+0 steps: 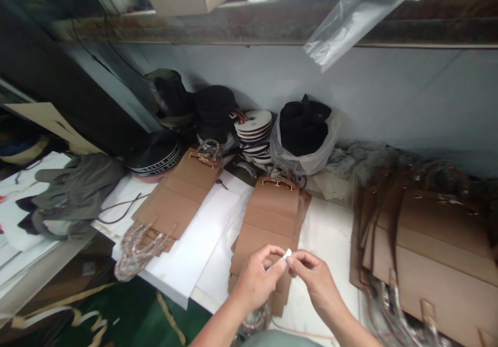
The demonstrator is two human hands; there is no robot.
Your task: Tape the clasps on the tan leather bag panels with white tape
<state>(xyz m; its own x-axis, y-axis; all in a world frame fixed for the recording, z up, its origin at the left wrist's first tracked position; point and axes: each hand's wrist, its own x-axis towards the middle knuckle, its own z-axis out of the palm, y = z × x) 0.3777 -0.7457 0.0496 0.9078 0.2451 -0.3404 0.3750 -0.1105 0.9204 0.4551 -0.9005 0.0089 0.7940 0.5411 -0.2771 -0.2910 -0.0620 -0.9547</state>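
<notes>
My left hand point(257, 279) and my right hand point(315, 279) meet low in the middle of the view, both pinching a small white scrap point(287, 255) between thumb and fingers. They hover just above the near end of a stack of flat tan leather bag pieces point(272, 212) with a gold clasp at its far end. A second tan stack point(181, 194) lies to the left, wrapped handles at both ends.
More tan bag parts with straps point(431, 243) pile up at the right. Black hats point(213, 111), a stack of round discs point(254, 134) and a plastic bag of dark items point(305, 134) line the wall. White sheets point(202, 233) cover the table; grey cloth point(73, 191) lies left.
</notes>
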